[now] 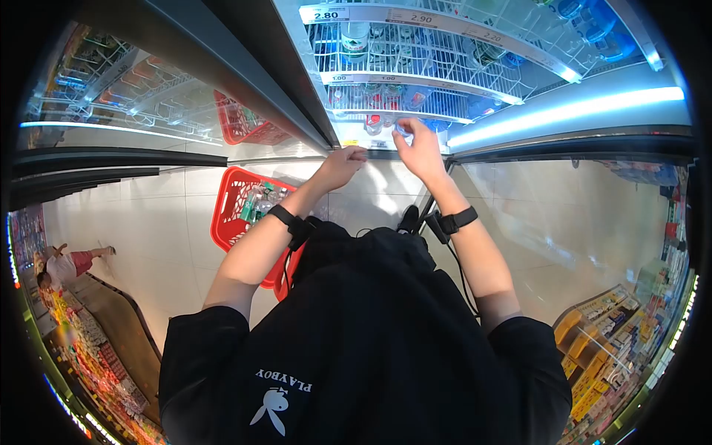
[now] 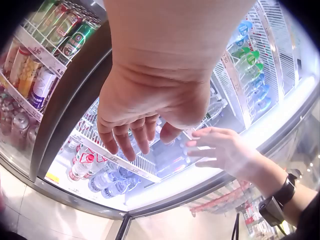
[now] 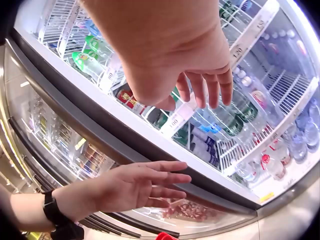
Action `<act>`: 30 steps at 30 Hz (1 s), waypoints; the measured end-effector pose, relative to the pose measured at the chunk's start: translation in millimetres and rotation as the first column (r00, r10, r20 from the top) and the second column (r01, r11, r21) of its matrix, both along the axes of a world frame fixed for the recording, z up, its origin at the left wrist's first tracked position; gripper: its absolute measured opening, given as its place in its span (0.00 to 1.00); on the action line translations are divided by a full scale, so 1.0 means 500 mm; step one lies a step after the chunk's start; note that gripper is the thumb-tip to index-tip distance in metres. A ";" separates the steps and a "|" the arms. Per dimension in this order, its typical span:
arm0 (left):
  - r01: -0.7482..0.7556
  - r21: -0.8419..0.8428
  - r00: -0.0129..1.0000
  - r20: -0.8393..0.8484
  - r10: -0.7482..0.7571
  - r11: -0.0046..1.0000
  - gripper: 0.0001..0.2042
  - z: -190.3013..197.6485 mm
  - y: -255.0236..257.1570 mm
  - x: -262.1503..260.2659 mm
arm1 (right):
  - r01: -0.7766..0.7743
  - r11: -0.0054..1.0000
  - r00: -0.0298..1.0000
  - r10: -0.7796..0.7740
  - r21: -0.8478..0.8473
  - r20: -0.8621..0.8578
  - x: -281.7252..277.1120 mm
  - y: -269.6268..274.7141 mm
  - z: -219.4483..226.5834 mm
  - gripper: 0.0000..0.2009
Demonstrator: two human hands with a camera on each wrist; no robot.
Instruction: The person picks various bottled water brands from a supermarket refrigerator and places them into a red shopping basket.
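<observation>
My left hand (image 1: 341,169) hangs in front of the fridge opening, fingers loosely bent and holding nothing. Beside it my right hand (image 1: 421,152) reaches to the lower edge of the opening, its fingers relaxed with nothing in them. In the left wrist view, clear bottles with red labels (image 2: 85,162) and blue-tinted bottles (image 2: 107,182) stand on the fridge floor below the left fingers. Green-labelled bottles (image 3: 242,110) lie behind the right fingers in the right wrist view. A red basket (image 1: 216,222) sits on the floor by my left forearm, with several bottles (image 1: 261,200) inside.
Wire shelves with price strips (image 1: 423,79) rise above the hands. A glass door (image 1: 549,215) stands at the right, and a dark door frame (image 1: 274,96) runs along the left. Another person (image 1: 74,265) is at the far left near stocked displays.
</observation>
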State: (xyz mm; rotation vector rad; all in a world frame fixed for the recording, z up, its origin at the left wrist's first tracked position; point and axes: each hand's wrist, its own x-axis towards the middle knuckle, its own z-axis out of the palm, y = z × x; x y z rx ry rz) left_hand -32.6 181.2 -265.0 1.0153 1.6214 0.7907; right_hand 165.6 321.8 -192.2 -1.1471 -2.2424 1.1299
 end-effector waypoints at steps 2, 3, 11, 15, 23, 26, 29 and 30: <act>0.045 -0.090 0.999 -0.019 -0.047 0.995 0.22 0.028 -0.038 0.013 | 0.041 0.990 0.992 -0.024 -0.133 0.124 0.064 -0.077 -0.047 0.17; 0.079 -0.168 0.995 -0.039 -0.087 0.983 0.22 0.040 -0.050 0.015 | 0.067 0.986 0.985 -0.041 -0.152 0.167 0.093 -0.106 -0.077 0.17; 0.129 -0.130 0.976 -0.160 -0.149 0.983 0.21 -0.059 -0.125 0.023 | 0.397 0.909 0.875 -0.333 -0.127 0.350 0.326 -0.201 -0.269 0.10; 0.207 -0.144 0.960 -0.163 -0.229 0.968 0.22 -0.052 -0.113 0.031 | 0.435 0.899 0.879 -0.413 -0.046 0.237 0.358 -0.166 -0.281 0.09; 0.128 -0.106 0.973 -0.177 -0.145 0.986 0.22 -0.028 -0.093 0.028 | 0.326 0.926 0.921 -0.265 -0.189 0.286 0.253 -0.102 -0.282 0.10; 0.064 -0.127 0.982 -0.167 -0.085 0.990 0.22 -0.042 -0.117 0.022 | 0.226 0.950 0.942 -0.156 -0.217 0.298 0.190 -0.107 -0.257 0.10; 0.038 -0.137 0.990 -0.132 -0.056 0.990 0.21 -0.055 -0.147 0.014 | 0.106 0.973 0.962 -0.048 -0.206 0.268 0.136 -0.131 -0.219 0.10; 0.040 -0.132 0.989 -0.136 -0.058 0.990 0.21 -0.067 -0.154 0.008 | 0.029 0.980 0.973 0.017 -0.197 0.230 0.126 -0.139 -0.209 0.10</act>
